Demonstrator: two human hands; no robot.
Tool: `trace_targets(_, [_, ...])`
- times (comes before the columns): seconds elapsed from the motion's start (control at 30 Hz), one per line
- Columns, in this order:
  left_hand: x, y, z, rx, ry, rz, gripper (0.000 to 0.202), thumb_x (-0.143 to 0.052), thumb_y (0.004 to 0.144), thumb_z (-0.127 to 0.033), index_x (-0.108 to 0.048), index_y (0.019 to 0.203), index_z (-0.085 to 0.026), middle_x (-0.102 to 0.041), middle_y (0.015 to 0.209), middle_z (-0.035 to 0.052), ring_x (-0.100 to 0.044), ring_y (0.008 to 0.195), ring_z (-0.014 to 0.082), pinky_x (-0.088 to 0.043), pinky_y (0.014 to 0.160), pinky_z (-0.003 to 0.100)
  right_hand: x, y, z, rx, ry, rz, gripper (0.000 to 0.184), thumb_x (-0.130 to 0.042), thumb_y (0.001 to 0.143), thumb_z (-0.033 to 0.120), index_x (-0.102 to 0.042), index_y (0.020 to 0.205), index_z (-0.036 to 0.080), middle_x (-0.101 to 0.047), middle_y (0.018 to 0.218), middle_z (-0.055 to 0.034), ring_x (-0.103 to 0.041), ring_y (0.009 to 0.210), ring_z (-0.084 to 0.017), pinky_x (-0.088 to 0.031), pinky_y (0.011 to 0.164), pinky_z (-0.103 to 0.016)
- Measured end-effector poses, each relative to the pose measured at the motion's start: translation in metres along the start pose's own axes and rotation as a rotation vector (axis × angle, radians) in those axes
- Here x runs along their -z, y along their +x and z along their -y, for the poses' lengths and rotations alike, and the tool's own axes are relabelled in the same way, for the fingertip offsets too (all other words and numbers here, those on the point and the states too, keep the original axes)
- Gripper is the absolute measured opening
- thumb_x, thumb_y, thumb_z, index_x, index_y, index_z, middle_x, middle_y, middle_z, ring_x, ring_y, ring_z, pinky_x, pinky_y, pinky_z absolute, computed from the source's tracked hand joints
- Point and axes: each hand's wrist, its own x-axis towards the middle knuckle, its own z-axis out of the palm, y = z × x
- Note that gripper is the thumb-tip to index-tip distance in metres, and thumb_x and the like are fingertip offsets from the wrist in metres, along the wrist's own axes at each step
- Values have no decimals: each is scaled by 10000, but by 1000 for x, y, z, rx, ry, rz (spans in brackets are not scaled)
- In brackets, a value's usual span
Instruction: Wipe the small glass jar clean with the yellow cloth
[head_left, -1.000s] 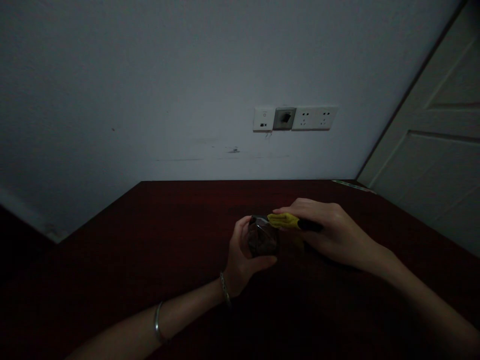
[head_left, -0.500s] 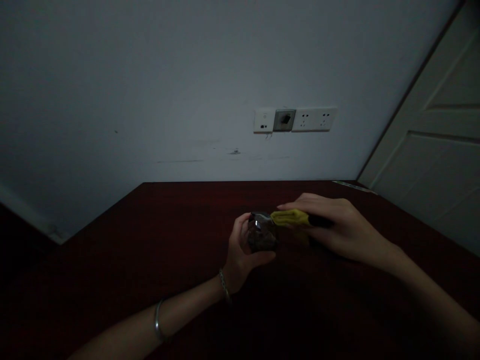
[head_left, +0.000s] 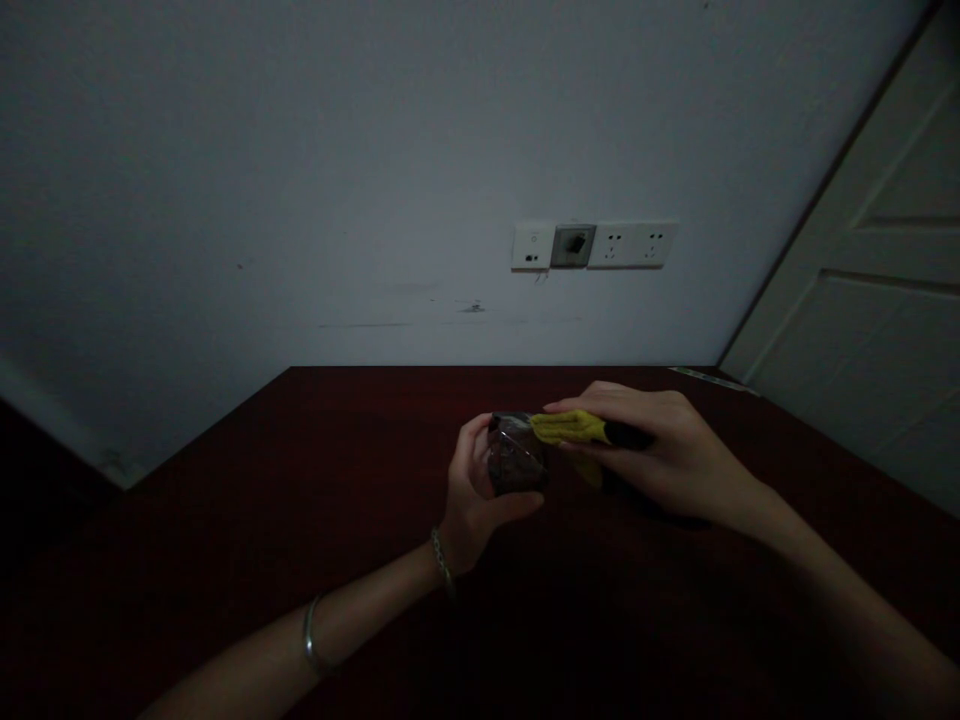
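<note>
My left hand [head_left: 480,490] is wrapped round a small dark, shiny, faceted object [head_left: 517,455] that looks like a glass cup or jar; the dim light hides its exact kind. Between the fingers and thumb of my right hand [head_left: 660,440] is a folded yellow cloth [head_left: 574,427] with a black part. The cloth's left end meets the upper right side of the dark object. A loose flap of the cloth hangs below my right fingers. Both hands are above the table, close together.
A dark red-brown table [head_left: 375,430] reaches back to a pale wall [head_left: 337,180]. Sockets and a switch panel [head_left: 592,246] are set in the wall. A panelled white door [head_left: 885,300] stands at the right. A thin patterned strip [head_left: 712,380] lies at the table's back right edge.
Both hands have shifted slightly left and up in the picture, with the dark object and the cloth. The cloth now overlaps the object's upper edge more. Both grips are kept.
</note>
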Motion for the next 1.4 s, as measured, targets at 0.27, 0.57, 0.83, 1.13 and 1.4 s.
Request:
trace_targets(0.27, [-2, 2, 1, -20, -21, -21, 822, -859, 503, -136, -420, 1192, -229, -567, 1174, 58, -539, 1131, 265, -456, 980, 430, 7, 4, 18, 58, -58, 152, 309, -520, 832, 52, -657, 1070, 194, -663, 900, -53, -621, 815, -167, -486, 689, -274])
trace_targets(0.57, [-1, 2, 4, 35, -12, -29, 824, -862, 505, -143, -417, 1193, -234, -552, 1187, 73, -535, 1133, 286, -483, 938, 454, 13, 5, 4, 21, 22, 171, 257, -557, 860, 159, -665, 1080, 236, -691, 926, -46, -654, 821, -179, -514, 696, -284])
trace_targets(0.83, [-3, -5, 3, 66, 1, 10, 831, -871, 499, -157, -426, 1197, -239, -570, 1149, 66, -568, 1061, 275, -495, 906, 463, 12, 3, -11, -44, 16, 56, 248, -607, 848, 240, -669, 1088, 242, -709, 1011, -50, -671, 899, -209, -526, 790, -340])
trace_targets(1.13, [-4, -1, 3, 71, -28, -14, 773, -839, 536, -138, -444, 1193, -232, -578, 1167, 66, -567, 1080, 274, -480, 932, 454, 9, 9, 8, -27, 168, 195, 218, -591, 857, 182, -688, 1049, 218, -687, 859, -29, -638, 704, -126, -495, 601, -222])
trace_targets(1.4, [-6, -6, 4, 100, -16, 5, 805, -856, 517, -148, -434, 1196, -244, -578, 1163, 63, -568, 1073, 275, -482, 920, 462, 12, 5, -1, 1, 29, 57, 270, -563, 847, 162, -673, 1087, 220, -704, 977, -62, -659, 884, -194, -519, 753, -305])
